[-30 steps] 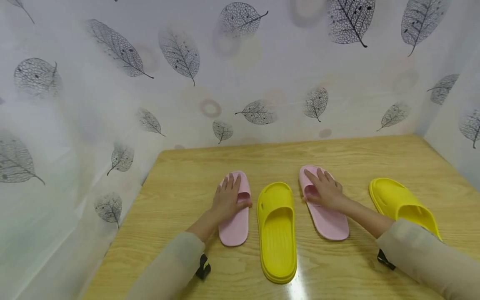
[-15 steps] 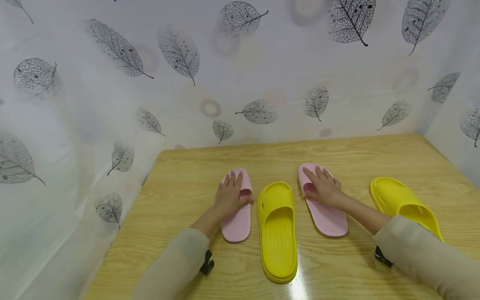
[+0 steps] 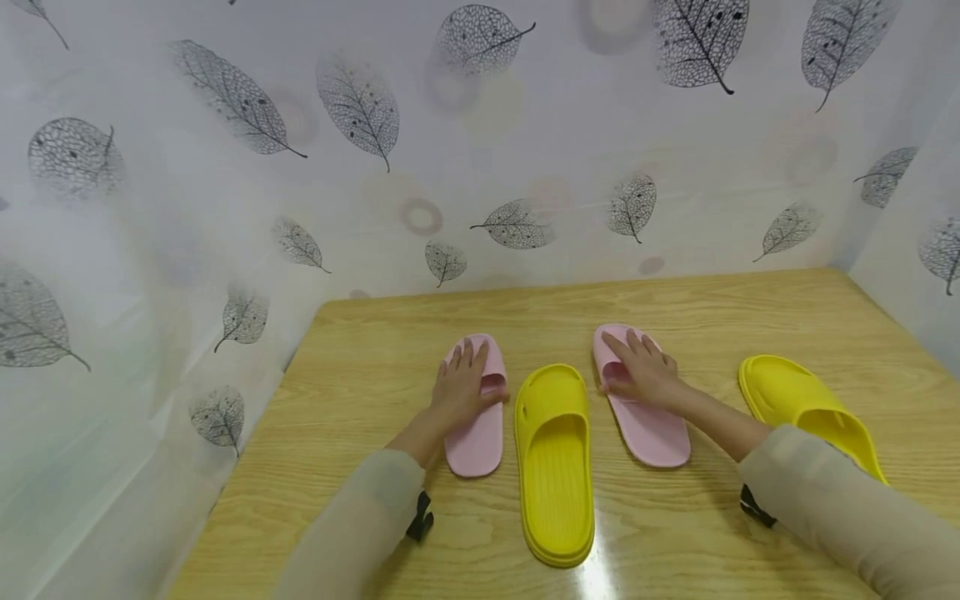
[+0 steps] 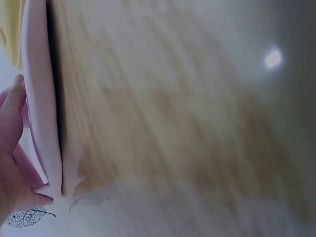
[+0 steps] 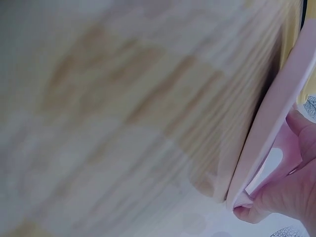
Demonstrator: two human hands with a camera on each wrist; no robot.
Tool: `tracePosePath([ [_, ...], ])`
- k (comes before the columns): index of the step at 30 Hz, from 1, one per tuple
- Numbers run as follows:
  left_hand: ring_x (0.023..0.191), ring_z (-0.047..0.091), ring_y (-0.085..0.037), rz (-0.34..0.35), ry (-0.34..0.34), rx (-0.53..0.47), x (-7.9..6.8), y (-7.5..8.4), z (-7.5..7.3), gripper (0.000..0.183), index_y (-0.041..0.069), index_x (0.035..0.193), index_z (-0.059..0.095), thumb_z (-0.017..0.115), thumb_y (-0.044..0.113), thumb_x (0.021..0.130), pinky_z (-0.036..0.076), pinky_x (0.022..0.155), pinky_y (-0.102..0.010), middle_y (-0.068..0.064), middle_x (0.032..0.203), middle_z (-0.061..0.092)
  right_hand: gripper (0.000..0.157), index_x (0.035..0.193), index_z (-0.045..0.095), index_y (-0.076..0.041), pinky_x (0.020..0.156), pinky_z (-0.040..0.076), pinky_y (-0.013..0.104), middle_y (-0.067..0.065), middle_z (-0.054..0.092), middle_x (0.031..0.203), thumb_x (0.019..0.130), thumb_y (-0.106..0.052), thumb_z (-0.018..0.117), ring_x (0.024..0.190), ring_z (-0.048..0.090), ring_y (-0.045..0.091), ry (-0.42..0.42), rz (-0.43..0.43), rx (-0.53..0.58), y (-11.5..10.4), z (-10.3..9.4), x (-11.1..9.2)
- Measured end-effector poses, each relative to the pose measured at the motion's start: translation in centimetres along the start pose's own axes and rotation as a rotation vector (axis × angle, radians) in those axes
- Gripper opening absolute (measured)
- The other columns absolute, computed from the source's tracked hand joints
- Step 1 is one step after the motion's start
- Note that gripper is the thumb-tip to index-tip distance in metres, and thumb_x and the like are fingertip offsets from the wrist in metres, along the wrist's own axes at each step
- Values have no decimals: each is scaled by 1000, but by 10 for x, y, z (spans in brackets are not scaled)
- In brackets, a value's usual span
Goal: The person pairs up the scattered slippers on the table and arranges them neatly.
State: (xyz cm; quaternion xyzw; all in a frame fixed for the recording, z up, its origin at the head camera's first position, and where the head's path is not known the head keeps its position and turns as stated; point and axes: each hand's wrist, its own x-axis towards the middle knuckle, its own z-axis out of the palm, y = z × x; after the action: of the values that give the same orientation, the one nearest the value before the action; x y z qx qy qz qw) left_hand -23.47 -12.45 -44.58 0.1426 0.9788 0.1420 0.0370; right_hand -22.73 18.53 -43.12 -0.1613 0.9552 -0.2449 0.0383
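Observation:
Two pink slippers lie on the wooden table, toes pointing away. My left hand (image 3: 459, 392) rests on the strap of the left pink slipper (image 3: 477, 450), fingers spread forward and thumb across its opening. On the right pink slipper (image 3: 660, 442), which is turned slightly, my right hand (image 3: 645, 375) lies the same way, fingers over the toe end. In the left wrist view, the slipper's sole edge (image 4: 42, 98) runs beside the thumb and a fingertip. The right wrist view shows fingertips right at the other sole edge (image 5: 271, 118). A yellow slipper (image 3: 557, 483) lies between the pink ones.
Another yellow slipper (image 3: 780, 387) lies at the right, partly hidden behind the right sleeve (image 3: 817, 500). White sheeting (image 3: 555, 125) with a leaf print rises behind and beside the table (image 3: 360, 367).
Both pink slippers have slid away across the table under my hands, the left one also slightly right and the right one slightly left. The yellow slippers have stayed put.

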Motion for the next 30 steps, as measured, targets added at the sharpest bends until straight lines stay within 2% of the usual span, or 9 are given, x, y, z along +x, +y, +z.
tracePosePath([
  [9, 144, 9, -36, 4, -10, 3, 2, -1, 0, 97, 12, 153, 10, 59, 59, 84, 10, 115, -54, -20, 156, 7, 81, 146, 25, -6, 95, 15, 78, 39, 11, 148, 84, -34, 69, 132, 11, 61, -11, -1, 3, 1, 1, 3],
  [19, 145, 9, -34, 36, -7, 13, 12, -4, -2, 95, 11, 153, 12, 58, 59, 84, 11, 115, -54, -21, 156, 8, 79, 146, 25, -6, 94, 15, 79, 39, 11, 147, 85, -33, 68, 132, 10, 62, -19, -6, 14, 4, -1, 9],
  [30, 145, 8, -32, 21, -26, 8, 16, -1, -4, 95, 14, 153, 12, 59, 59, 84, 9, 116, -53, -18, 157, 6, 82, 147, 23, -6, 96, 12, 78, 38, 10, 149, 86, -36, 67, 133, 7, 61, -42, -14, 29, 5, -2, 12],
])
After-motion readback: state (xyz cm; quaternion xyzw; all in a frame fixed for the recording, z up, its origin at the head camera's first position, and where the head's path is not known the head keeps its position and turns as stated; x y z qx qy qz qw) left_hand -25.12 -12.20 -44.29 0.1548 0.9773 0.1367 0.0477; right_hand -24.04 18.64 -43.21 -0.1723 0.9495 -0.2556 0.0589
